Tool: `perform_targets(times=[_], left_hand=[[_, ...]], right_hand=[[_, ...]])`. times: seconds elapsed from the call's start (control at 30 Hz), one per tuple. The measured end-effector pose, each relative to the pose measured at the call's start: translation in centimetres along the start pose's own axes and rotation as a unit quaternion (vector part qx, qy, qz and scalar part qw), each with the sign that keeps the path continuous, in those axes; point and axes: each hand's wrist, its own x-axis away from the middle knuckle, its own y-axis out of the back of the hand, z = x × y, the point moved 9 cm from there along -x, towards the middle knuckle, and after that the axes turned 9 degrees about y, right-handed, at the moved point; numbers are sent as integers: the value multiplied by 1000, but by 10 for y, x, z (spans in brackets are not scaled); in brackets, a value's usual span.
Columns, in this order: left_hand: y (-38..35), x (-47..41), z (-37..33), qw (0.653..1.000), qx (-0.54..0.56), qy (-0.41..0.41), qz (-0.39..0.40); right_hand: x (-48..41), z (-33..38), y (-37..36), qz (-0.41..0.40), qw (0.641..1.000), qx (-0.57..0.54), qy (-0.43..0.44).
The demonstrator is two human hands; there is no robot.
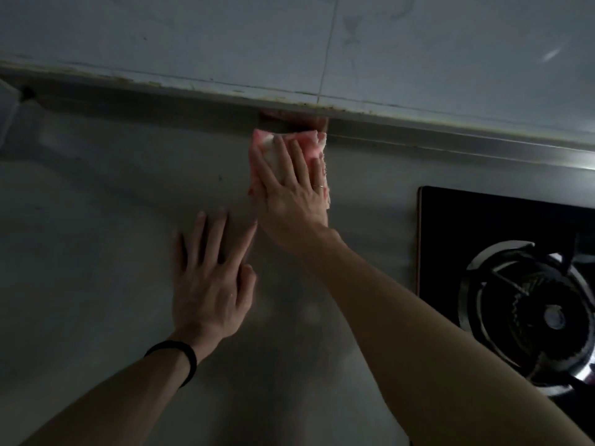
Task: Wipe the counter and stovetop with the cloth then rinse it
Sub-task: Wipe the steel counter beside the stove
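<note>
A: Biggest first: wide, smooth grey counter (96,252), dim, with a faint sheen. Possibly damp in patches, so slippery under a braced palm.

B: Agreed. Then the white tiled wall (418,43) behind, stained and grimy along its foot. Easy to miss that seam, or merely to smear the dirt along it.

A: Next, off to the right, the black glass stovetop (483,214) with its round metal burner (528,317). Probably the later part of the job. Risk of snagging fabric on the burner's raised prongs. Hot or cold, impossible to tell.

B: Now the hands. Right hand (289,201) flat, fingers straight and spread, pressing down on the cloth at the back of the counter, just short of the wall. No curl round it, so held by pressure alone. Could slip out from under on a quick stroke.

A: Left hand (209,284) open too, fingers spread flat on bare counter, just beside the right, gripping nothing. Bracing, probably; liable to skid if leaned on hard.

B: And the folded pink-and-white cloth (309,144) itself: under the right palm, far edge close to the wall's foot. Might bunch up there and skip the corner.

A: Smallest: black band (180,355) on the left wrist, thin ring (321,187) on a right finger. Could trap grime, or scratch the glass later.
</note>
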Motion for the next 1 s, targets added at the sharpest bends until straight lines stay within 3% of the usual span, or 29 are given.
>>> perform_targets(times=[0.07,0.23,0.37,0.47,0.57,0.7,0.83,1.0], left_hand=[[0,0,0,1000,1,-1,1],[-1,-1,0,1000,6,4,14],[1,-1,-1,1000,6,6,24],[-1,-1,0,999,1,8,31],[2,0,-2,1000,16,11,21],[6,1,-2,1000,27,6,11],[5,1,-3,999,34,3,15],[3,1,-2,1000,27,-4,3]], right_hand=[[12,-18,10,-12,1000,29,0],[82,-131,44,-20,992,40,-120],[89,-143,40,-21,984,23,-176],[90,-113,28,-58,975,-8,-213],[134,-62,9,-79,978,-1,-192],[249,41,-41,-61,989,20,-132],[371,141,-101,-11,987,3,-160],[384,156,-108,-15,982,-16,-189]])
